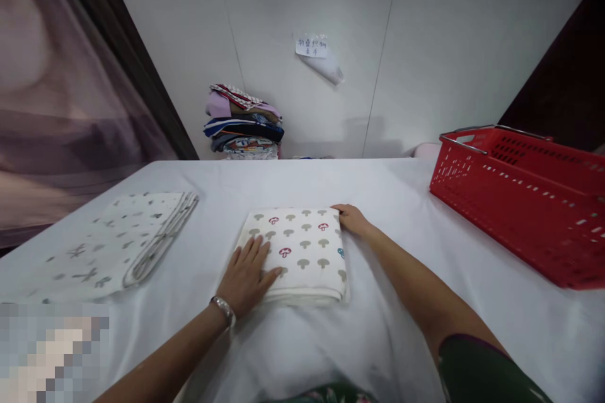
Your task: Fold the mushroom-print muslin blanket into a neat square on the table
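The left hand (248, 274) lies palm down with its fingers spread flat, pressing on the near left part of one folded white cloth printed with grey and pink mushrooms (305, 252). It grasps nothing. A silver band sits on its wrist (224, 310). The right hand (350, 219) rests on the far right corner of the same cloth, its fingers bent over the edge; whether they pinch the fabric cannot be told. The cloth thus lies directly under and between the two hands, flat on the white-covered table (302, 179).

Left of the left hand, well apart, lies one folded white cloth with grey prints (118, 242), its layered edges facing the hands. Right of the right hand, well apart, stands one red plastic basket with metal handles (520, 201). Beyond both hands, against the wall, is one pile of folded coloured garments (243, 123), and above it one small paper note (312, 47) is stuck on the wall.
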### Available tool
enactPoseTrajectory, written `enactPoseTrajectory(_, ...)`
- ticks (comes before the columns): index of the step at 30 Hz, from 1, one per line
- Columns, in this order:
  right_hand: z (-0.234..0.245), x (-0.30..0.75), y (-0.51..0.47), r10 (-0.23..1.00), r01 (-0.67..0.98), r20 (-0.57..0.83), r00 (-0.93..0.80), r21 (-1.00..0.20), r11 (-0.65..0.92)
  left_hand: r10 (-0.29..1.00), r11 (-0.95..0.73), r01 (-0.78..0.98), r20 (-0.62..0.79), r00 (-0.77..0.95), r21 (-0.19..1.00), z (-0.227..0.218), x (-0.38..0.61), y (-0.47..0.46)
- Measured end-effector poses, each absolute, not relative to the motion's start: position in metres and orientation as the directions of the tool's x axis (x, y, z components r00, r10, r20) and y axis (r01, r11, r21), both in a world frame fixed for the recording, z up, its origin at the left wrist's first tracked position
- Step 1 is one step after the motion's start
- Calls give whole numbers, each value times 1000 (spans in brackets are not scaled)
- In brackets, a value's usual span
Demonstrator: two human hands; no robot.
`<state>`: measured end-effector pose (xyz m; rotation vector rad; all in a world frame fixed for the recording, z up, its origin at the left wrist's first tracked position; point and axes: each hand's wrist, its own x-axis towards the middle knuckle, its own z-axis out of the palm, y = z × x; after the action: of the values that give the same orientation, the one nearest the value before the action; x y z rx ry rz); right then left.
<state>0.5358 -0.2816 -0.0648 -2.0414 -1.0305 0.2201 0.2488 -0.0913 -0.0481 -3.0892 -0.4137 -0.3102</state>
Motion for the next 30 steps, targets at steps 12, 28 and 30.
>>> enactPoseTrajectory(12, -63, 537, -283, 675, 551, 153, 722, -716, -428, 201, -975, 218, 251, 947, -41, -55, 246, -90)
enactPoseTrajectory(28, -48, 441, -254, 889, 883, 79, 452, -184, -433, 298, -955, 297, 127, 946, 25, -43, 246, -105)
enactPoseTrajectory(30, -47, 443, -254, 889, 884, 76, 452, -168, -435, 302, -953, 301, 126, 945, 27, -42, 246, -106)
